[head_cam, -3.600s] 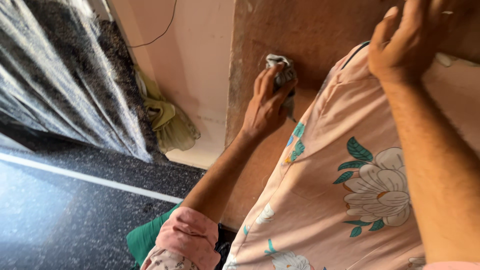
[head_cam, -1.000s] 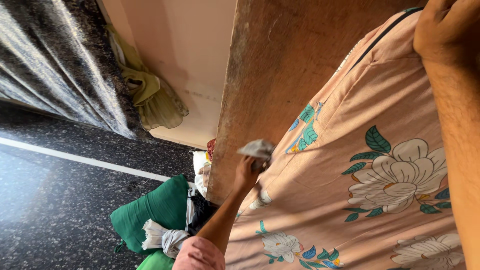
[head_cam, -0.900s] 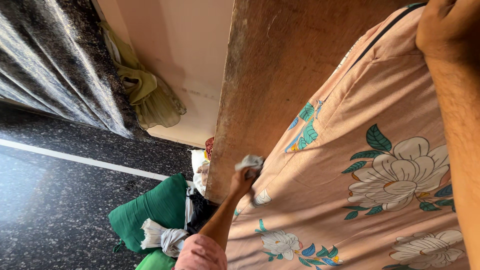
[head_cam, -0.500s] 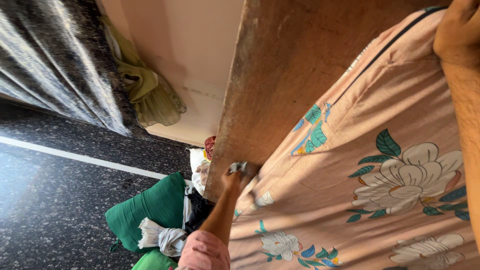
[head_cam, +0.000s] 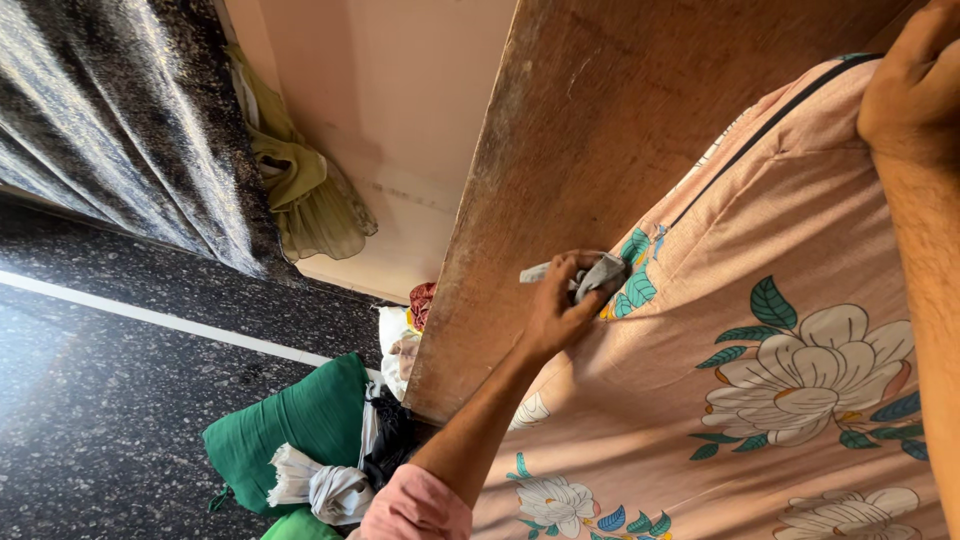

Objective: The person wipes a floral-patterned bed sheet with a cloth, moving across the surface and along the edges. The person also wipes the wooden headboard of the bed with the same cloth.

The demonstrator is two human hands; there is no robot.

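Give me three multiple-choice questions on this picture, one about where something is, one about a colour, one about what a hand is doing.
1. Where is the green bundle?
A. on the dark floor beside the wooden board
B. on the floral sheet
C. hanging on the wall

2. What colour is the sheet's ground?
A. blue
B. peach-pink
C. black

3. What is the left hand doing?
A. lying open and empty
B. gripping a grey rag against the board
C. holding the curtain

Answers: 1 A, it lies on the floor at the board's foot. 2 B, peach-pink with white flowers. 3 B, fingers are closed on the rag.
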